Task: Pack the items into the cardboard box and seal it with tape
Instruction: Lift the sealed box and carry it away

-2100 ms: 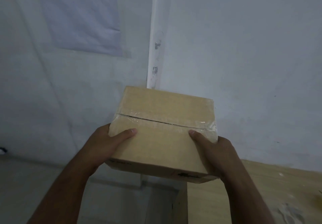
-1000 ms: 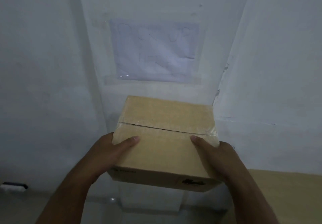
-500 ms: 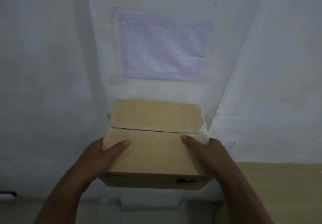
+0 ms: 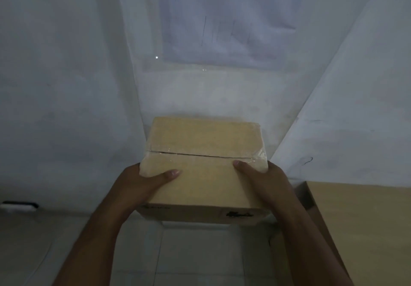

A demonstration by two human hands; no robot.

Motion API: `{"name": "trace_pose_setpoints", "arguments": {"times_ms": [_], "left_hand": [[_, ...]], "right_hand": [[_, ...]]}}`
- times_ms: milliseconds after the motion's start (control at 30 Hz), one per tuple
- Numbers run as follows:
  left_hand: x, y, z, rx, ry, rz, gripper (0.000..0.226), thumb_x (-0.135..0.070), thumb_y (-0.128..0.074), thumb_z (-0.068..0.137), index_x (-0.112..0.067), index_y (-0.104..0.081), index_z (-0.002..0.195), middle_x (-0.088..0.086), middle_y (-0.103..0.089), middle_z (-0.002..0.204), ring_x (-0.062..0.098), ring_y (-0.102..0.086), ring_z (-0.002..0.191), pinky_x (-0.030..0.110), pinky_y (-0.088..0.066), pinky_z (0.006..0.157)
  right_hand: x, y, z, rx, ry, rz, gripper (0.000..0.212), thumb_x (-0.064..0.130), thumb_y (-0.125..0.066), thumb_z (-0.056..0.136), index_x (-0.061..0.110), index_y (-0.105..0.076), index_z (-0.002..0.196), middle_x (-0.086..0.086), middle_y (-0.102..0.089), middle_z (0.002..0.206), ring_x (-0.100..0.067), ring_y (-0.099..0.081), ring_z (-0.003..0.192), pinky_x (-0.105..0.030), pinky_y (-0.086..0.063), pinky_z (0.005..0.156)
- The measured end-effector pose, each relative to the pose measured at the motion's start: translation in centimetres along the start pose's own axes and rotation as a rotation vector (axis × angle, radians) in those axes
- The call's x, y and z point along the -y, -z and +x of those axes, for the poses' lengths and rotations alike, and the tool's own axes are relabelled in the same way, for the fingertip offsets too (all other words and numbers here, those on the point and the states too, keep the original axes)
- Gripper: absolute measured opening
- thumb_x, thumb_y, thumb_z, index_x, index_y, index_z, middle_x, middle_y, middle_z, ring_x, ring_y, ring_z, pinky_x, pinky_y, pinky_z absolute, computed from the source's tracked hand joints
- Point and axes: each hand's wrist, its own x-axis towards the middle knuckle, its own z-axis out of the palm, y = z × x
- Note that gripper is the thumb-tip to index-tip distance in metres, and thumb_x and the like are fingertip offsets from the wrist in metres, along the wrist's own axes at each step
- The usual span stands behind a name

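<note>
A closed cardboard box [image 4: 204, 174] is held in the air in front of a white wall. Clear tape runs along its top seam and wraps over the right edge. My left hand [image 4: 142, 183] grips the box's left side, thumb lying on the top flap. My right hand [image 4: 264, 181] grips the right side, thumb on top near the seam. The fingers of both hands are hidden under or behind the box. A dark printed mark shows on the box's near face.
A paper sheet [image 4: 226, 23] is taped to the wall above the box, its writing blurred. A wooden table [image 4: 360, 223] stands at the lower right. Pale floor tiles [image 4: 200, 256] lie below the box. A dark object [image 4: 20, 204] sits low at the far left.
The view has turned left along the wall and drawn closer to the taped paper sheet. The box has stayed in both hands and now sits lower in the view, nearer the wall.
</note>
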Motion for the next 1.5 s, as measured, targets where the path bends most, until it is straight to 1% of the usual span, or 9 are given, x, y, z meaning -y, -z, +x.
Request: {"name": "trace_pose_setpoints", "arguments": {"times_ms": [133,400,567,633,800,1033,1200,1333,1500], "left_hand": [[2.0,-1.3,1.3,0.024,0.028,0.013,0.066,-0.061,-0.093,0.059,-0.034,-0.071,0.116,-0.016,-0.073,0.104,0.008,-0.07,0.094,0.028,-0.054,0.072],[7.8,-5.4,4.1,0.066,0.155,0.054,0.041,-0.054,-0.094,0.066,-0.044,-0.069,0.096,-0.027,-0.069,0.092,-0.004,-0.067,0.085,0.02,-0.05,0.065],[13.4,-8.2,6.2,0.059,0.239,0.084,0.052,-0.058,-0.096,0.062,-0.039,-0.077,0.106,-0.025,-0.078,0.094,-0.005,-0.074,0.086,0.026,-0.057,0.077],[15.7,-9.5,6.8,0.064,0.265,0.069,0.047,-0.054,-0.096,0.064,-0.04,-0.076,0.104,-0.027,-0.077,0.09,-0.007,-0.073,0.082,0.024,-0.057,0.075],[21.9,-12.5,8.6,0.061,0.313,0.071,0.071,-0.052,-0.096,0.065,-0.032,-0.072,0.129,-0.015,-0.074,0.111,0.003,-0.07,0.098,0.022,-0.055,0.075],[31.8,-16.4,11.6,0.047,0.369,0.256,0.09,-0.076,-0.084,0.066,-0.028,-0.064,0.139,-0.007,-0.066,0.119,0.018,-0.066,0.107,0.033,-0.056,0.088],[38.6,-18.5,13.3,0.086,0.423,0.185,0.075,-0.07,-0.084,0.069,-0.037,-0.061,0.132,-0.012,-0.067,0.11,0.007,-0.067,0.096,0.022,-0.054,0.071],[44.0,-19.8,15.0,0.133,0.466,0.106,0.059,-0.055,-0.088,0.075,-0.037,-0.062,0.125,-0.02,-0.067,0.106,0.001,-0.066,0.092,0.014,-0.053,0.063],[51.5,-21.4,18.1,0.156,0.499,0.121,0.067,-0.056,-0.092,0.071,-0.031,-0.069,0.129,-0.007,-0.073,0.116,0.015,-0.071,0.102,0.031,-0.061,0.078]], "right_hand": [[-1.5,-1.3,1.2,-0.028,0.022,-0.074,0.091,0.092,-0.062,0.068,0.03,-0.061,0.134,0.007,-0.069,0.123,-0.021,-0.067,0.103,-0.046,-0.057,0.092],[-7.8,-4.8,5.1,0.067,-0.104,-0.004,0.067,0.067,-0.078,0.081,0.026,-0.064,0.133,0.005,-0.068,0.114,-0.022,-0.066,0.101,-0.042,-0.056,0.093],[-13.5,-8.2,7.4,0.138,-0.22,0.117,0.052,0.057,-0.083,0.082,0.033,-0.063,0.124,0.008,-0.066,0.112,-0.014,-0.066,0.096,-0.038,-0.055,0.088],[-16.0,-9.7,8.1,0.149,-0.265,0.154,0.058,0.053,-0.085,0.082,0.028,-0.066,0.131,0.006,-0.068,0.117,-0.017,-0.066,0.101,-0.041,-0.056,0.091],[-21.8,-13.5,10.2,0.17,-0.398,0.188,0.064,0.047,-0.088,0.079,0.022,-0.068,0.135,0.0,-0.072,0.124,-0.021,-0.07,0.106,-0.046,-0.061,0.095],[-29.1,-19.5,12.8,0.143,-0.45,0.218,0.067,0.051,-0.09,0.076,0.03,-0.067,0.135,0.009,-0.071,0.117,-0.017,-0.069,0.104,-0.045,-0.06,0.096],[-35.0,-24.6,14.8,0.182,-0.468,0.216,0.057,0.056,-0.08,0.081,0.037,-0.067,0.133,0.013,-0.073,0.116,-0.016,-0.07,0.105,-0.048,-0.06,0.096],[-39.2,-27.8,16.5,0.237,-0.523,0.257,0.026,0.043,-0.075,0.093,0.041,-0.066,0.118,0.015,-0.069,0.107,-0.012,-0.066,0.097,-0.032,-0.054,0.074],[-45.8,-32.7,18.8,0.324,-0.638,0.28,0.042,0.045,-0.078,0.086,0.036,-0.067,0.127,0.003,-0.071,0.119,-0.025,-0.068,0.107,-0.051,-0.058,0.098]]}}
